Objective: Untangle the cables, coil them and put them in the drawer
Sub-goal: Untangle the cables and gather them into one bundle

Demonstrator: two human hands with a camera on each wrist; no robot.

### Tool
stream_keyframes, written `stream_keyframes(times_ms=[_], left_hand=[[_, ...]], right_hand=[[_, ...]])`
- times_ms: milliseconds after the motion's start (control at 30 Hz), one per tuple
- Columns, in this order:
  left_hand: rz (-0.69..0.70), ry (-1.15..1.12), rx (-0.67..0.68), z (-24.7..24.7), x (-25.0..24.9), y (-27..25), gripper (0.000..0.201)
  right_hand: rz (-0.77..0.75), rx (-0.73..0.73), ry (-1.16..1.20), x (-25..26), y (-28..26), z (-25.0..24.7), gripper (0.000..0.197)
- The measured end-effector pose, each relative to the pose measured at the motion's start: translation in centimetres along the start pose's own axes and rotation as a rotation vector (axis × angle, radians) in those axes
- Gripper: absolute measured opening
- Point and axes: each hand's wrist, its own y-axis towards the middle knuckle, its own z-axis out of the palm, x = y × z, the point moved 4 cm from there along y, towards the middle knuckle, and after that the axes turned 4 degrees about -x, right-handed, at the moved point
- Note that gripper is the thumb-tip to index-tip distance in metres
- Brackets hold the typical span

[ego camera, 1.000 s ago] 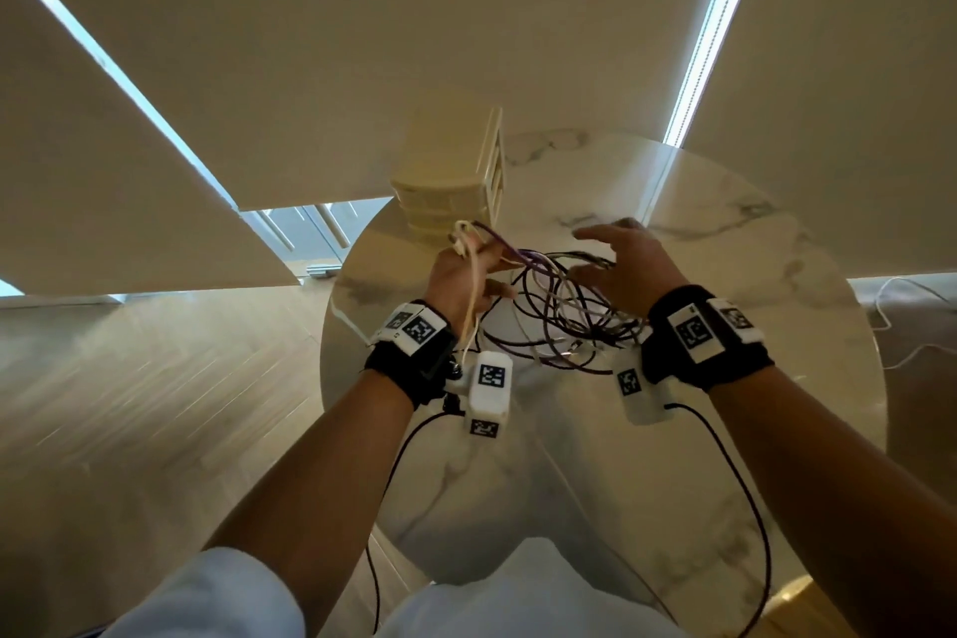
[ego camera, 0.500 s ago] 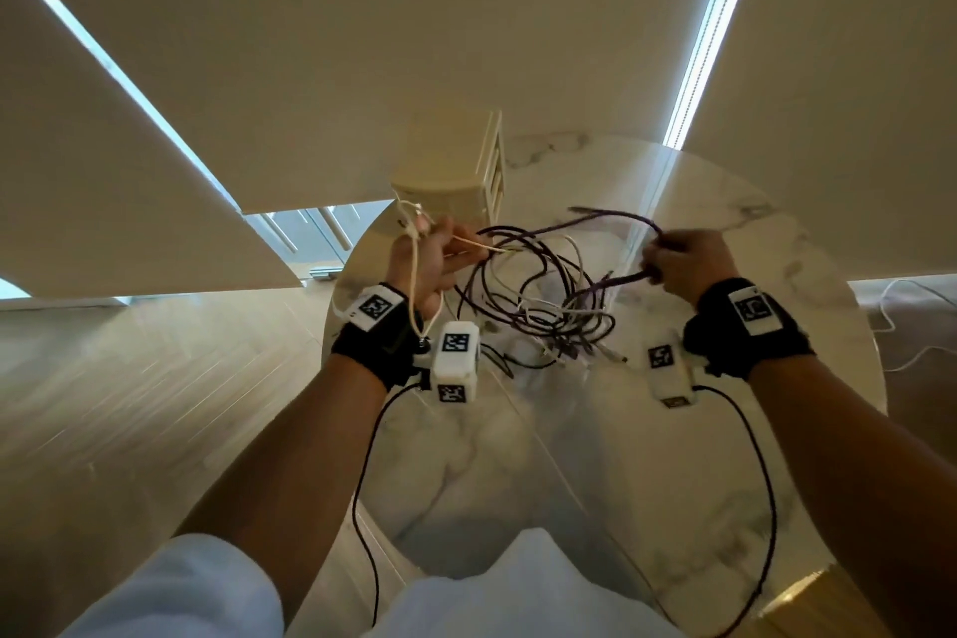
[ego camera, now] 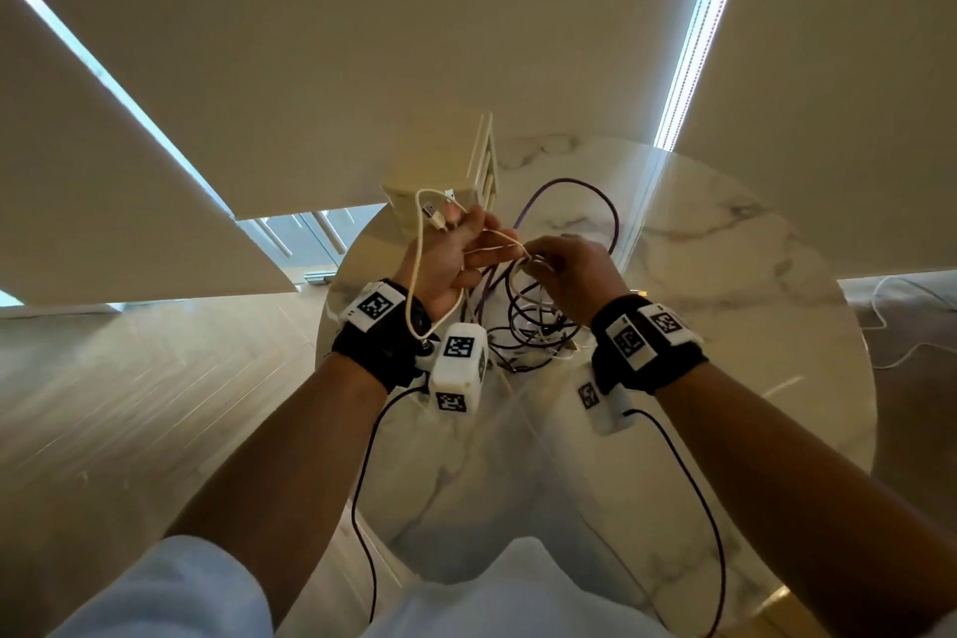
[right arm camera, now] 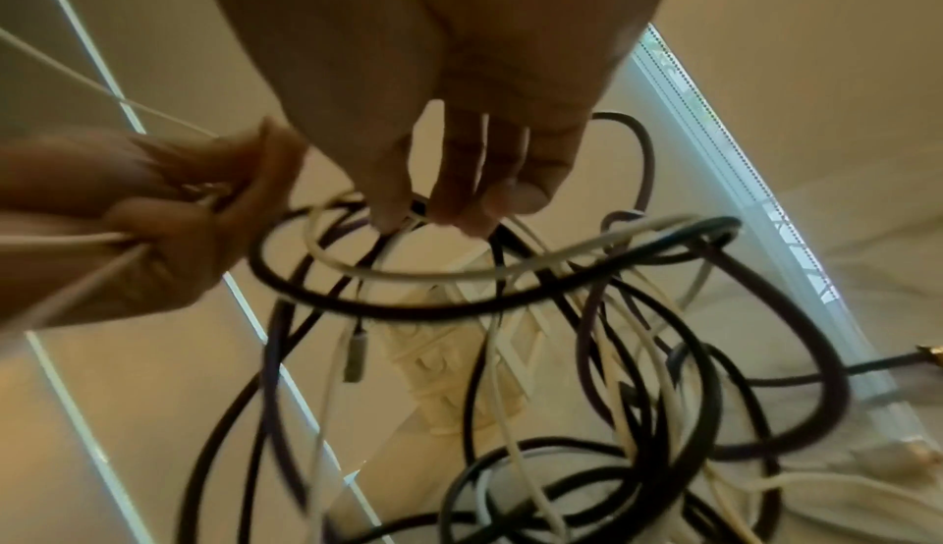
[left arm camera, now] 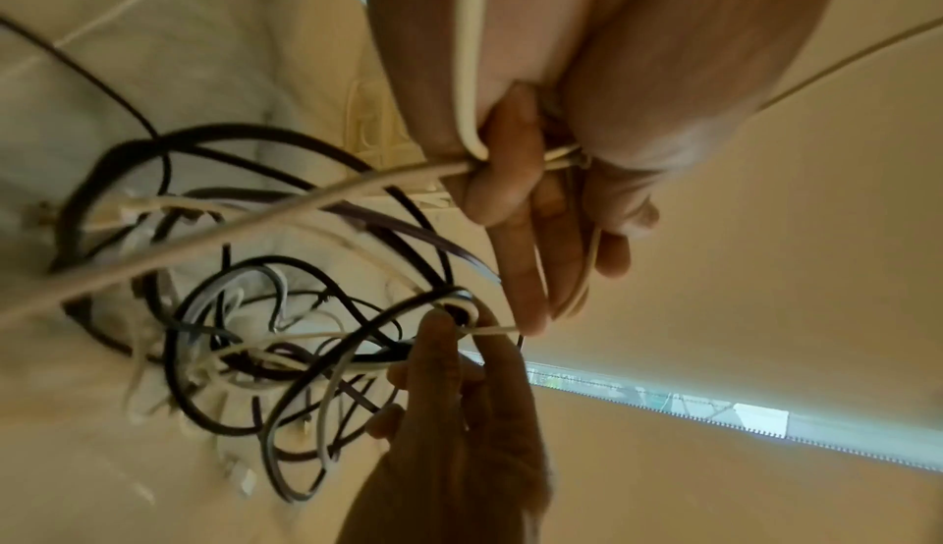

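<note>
- Marble table (ego camera: 725, 378) carries the cable tangle (ego camera: 533, 332), heaped between both wrists.
- Right hand (ego camera: 569, 269) reaches down into the tangle, fingertips pinching a white strand at its top.
- Left hand (ego camera: 450, 254) holds the white cable (ego camera: 414, 275) raised, fingers curled round it, its plug above.
- Drawer (ego camera: 440, 192) stands beyond the hands, at the far edge.
- Risk, as I judge it: pulling the hands apart could tighten the knot, or drag loops off the table.
</note>
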Motion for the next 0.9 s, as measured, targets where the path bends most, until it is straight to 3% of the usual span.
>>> stream_keyframes(times_ms=[100,167,333,467,600,767,833,900], left_hand=[[0.008,0.006,-0.02,-0.7,-0.2,-0.4,0.025],[0.049,0.134,-0.028,-0.6,0.0,-0.6,0.021],[0.32,0.568,0.114,1.8,0.3,-0.5,0.033],[0.417,0.816,-0.073,2.0,0.8,1.1,0.019],[0.188,0.641,-0.234,0.5,0.9,2.4,0.017],[-0.095,0.457,-0.306,-1.5,1.8,2.8,0.026],[-0.171,0.412,-0.307,-2.2,2.2,2.9,0.029],[-0.161,0.386,-0.284,-2.2,2.1,3.1,0.017]], right_hand=[[-0.024,-0.045,-0.008,0.0,0.3,-0.4,0.02],[-0.043,-0.039,-0.033,0.4,0.3,-0.7,0.021],[-0.056,0.029,-0.11,1.6,0.6,-1.8,0.022],[0.054,-0.041,0.06,1.4,0.8,-3.6,0.02],[0.165,-0.146,0.352,0.7,0.7,-5.6,0.017],[0.244,-0.26,0.546,-0.1,0.4,-7.6,0.02],[0.281,-0.297,0.61,-0.2,0.4,-7.7,0.021],[0.31,-0.315,0.647,-0.1,0.4,-7.4,0.021]])
